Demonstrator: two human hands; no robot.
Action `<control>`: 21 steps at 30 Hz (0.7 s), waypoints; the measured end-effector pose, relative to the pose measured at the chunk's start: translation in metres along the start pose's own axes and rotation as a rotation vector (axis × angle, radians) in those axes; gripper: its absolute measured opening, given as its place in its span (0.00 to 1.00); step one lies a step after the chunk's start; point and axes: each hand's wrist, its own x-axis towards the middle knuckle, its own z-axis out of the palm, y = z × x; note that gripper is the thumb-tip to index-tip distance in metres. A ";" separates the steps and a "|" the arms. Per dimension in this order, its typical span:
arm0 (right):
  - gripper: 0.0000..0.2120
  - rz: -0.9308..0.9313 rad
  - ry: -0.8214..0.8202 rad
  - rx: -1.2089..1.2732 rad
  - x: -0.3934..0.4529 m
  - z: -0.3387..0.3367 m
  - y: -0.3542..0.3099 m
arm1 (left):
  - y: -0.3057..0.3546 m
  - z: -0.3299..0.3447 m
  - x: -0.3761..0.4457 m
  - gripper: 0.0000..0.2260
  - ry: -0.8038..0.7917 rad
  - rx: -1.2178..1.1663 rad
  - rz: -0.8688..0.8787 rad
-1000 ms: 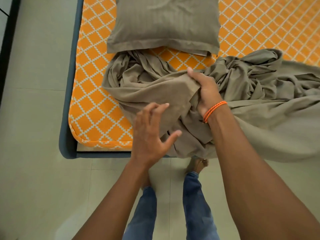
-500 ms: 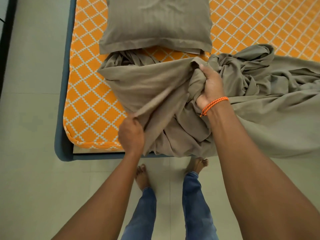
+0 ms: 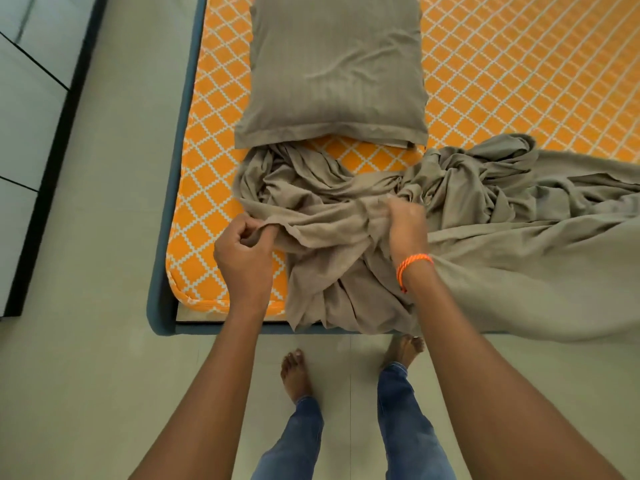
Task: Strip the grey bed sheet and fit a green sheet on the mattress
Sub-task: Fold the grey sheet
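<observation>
Both hands, left hand and right hand, grip the bunched grey sheet mid-frame, gathering it off the mattress.

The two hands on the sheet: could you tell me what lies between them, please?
In the head view, a bunched stretch of the grey sheet spans from the left hand to the right hand; each grips it.

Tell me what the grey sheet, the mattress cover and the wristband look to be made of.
Grey sheet: soft woven cloth, likely cotton or a blend, matte; it bunches into fine folds and shows faint stripes.
Mattress cover: printed fabric, orange with a white lattice, piped along the edge; fibre unclear.
Wristband: orange and white twisted cord or thread, by its ropelike strands.
</observation>
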 end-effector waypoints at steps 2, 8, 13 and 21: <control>0.13 -0.059 0.037 0.019 -0.018 -0.011 0.001 | 0.014 -0.012 -0.006 0.07 -0.035 0.039 0.054; 0.20 -0.211 -0.203 -0.010 -0.065 -0.037 -0.016 | 0.068 -0.029 -0.012 0.13 -0.122 0.113 0.275; 0.22 -0.426 -0.262 -0.018 -0.088 -0.058 -0.033 | 0.119 -0.002 -0.014 0.13 -0.084 0.170 0.443; 0.19 -0.403 0.107 0.095 -0.100 -0.105 -0.077 | 0.171 0.046 -0.066 0.14 -0.447 -0.115 0.326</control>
